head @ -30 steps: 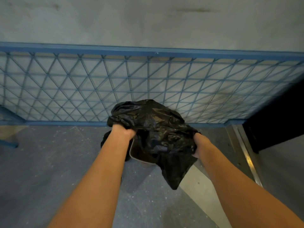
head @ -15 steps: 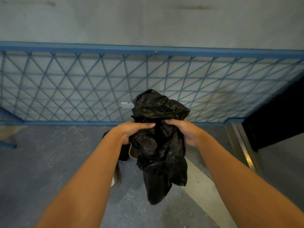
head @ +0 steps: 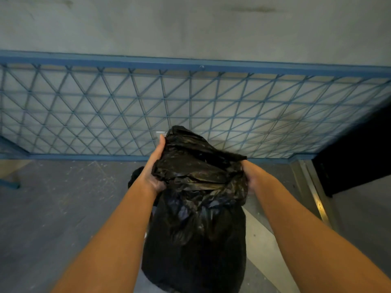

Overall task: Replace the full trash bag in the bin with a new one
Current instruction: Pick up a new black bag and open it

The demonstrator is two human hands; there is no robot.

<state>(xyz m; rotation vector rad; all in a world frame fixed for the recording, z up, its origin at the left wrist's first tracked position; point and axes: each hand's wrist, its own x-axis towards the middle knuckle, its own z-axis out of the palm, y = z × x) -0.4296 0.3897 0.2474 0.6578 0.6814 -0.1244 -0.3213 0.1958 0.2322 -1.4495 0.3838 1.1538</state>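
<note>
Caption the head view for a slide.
Both hands, left and right, hold a black trash bag before a blue grille.

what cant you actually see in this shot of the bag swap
Head view:
- Bin: hidden behind the black bag; whether one stands there cannot be told.
- Dark lump by the left wrist: mostly covered by the arm, unidentifiable.
- Right hand: fingers buried in the plastic.
- Left hand: fingertips behind the bag's top.
- Bag's bottom: cut off by the lower edge.
- Bag's contents: opaque plastic.

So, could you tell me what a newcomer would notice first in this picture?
First, the crumpled black trash bag in the centre, gripped at its top by the left hand and the right hand. Behind it, a blue lattice railing spans the grey wall.
</note>
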